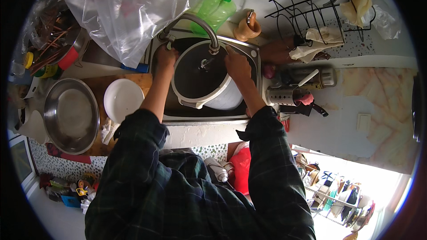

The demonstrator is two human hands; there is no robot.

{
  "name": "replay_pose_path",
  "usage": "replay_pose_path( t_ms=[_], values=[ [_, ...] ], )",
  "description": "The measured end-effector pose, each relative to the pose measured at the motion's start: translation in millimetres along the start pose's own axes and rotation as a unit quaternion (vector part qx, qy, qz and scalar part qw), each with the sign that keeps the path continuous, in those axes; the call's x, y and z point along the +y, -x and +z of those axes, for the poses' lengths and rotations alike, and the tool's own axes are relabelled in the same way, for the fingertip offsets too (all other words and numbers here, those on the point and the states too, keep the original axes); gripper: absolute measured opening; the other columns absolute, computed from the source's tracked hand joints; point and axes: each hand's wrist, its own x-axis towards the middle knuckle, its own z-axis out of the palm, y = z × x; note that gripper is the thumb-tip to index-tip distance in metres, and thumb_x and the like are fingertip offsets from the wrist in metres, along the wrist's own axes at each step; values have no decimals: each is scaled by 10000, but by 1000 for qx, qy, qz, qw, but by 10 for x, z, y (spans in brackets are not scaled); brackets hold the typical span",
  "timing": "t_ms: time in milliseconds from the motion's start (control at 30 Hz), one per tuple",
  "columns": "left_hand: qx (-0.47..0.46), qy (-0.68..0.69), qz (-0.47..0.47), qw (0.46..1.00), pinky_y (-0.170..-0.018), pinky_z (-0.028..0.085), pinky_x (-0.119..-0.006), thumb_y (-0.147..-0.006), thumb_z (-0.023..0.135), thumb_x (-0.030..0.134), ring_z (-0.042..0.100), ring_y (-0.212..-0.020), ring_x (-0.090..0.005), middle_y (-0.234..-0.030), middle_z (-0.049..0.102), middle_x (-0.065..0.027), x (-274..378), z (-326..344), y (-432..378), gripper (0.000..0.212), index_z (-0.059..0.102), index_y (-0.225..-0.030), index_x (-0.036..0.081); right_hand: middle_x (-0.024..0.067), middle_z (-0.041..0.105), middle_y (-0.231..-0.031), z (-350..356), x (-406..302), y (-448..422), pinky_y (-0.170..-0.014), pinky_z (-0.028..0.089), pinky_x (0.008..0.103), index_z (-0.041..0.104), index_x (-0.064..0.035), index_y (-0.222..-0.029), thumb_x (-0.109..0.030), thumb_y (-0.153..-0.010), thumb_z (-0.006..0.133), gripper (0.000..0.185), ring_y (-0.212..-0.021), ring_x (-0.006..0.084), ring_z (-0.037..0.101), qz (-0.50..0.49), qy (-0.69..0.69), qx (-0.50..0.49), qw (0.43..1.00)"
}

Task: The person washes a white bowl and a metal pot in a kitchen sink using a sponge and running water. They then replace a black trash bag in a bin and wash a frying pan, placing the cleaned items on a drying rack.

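A deep grey pot [222,98] with a pale rim stands tilted in the steel sink [257,73]. Its dark inside faces up, under the curved faucet [200,20]. A bright splash of water [204,63] shows inside it, below the spout. My right hand [238,65] grips the pot's rim on the right side. On the other side, my left hand [166,56] is at the small faucet lever [169,45], with its fingers curled and partly hidden. It is also close to the pot's left rim.
To the left, a steel basin [71,116] and a white bowl [123,100] rest on a wooden board [140,80]. Plastic sheeting [133,16] hangs near the faucet. Behind are a green pump bottle [213,10] and wooden mortar [247,31]. A knife [302,109] lies right.
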Motion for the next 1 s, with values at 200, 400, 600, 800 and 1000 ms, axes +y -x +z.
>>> replay_pose_path(
  t_ms=[200,400,600,800,1000],
  values=[
    [-190,-346,315,863,-672,475,-319,-840,581,148,629,-792,-204,-901,641,-134,-301,699,718,261,544,-1064,19,185,623,-980,184,141,128,-810,473,465,506,-266,-1249,-295,-840,450,414,-899,376,597,-40,-122,79,989],
    [-163,-77,126,976,-628,451,-296,-893,528,168,578,-701,-140,-761,608,-54,-446,991,826,123,543,-924,50,203,625,-906,276,343,232,-765,472,476,514,-236,-1239,-253,-832,501,408,-846,398,592,-66,-144,119,980],
    [-262,-90,-26,961,-549,420,-230,-934,467,221,527,-662,-77,-782,588,-11,-432,922,1042,112,488,-955,113,203,624,-895,256,585,332,-746,472,475,512,-234,-1242,-255,-845,501,398,-839,395,591,-89,-156,139,974],
    [-364,-369,164,839,-641,437,-344,-870,519,114,580,-705,-236,-793,596,-119,-324,606,703,113,517,-961,46,197,625,-899,306,535,367,-749,473,468,508,-222,-1246,-261,-854,494,395,-845,389,592,-91,-171,138,971],
    [-264,-315,270,871,-701,442,-343,-841,532,67,597,-817,-276,-874,614,-135,-330,438,696,206,540,-1044,30,208,620,-908,382,350,382,-762,470,470,505,-226,-1249,-271,-855,491,397,-860,391,591,-109,-172,141,969]
  ],
)
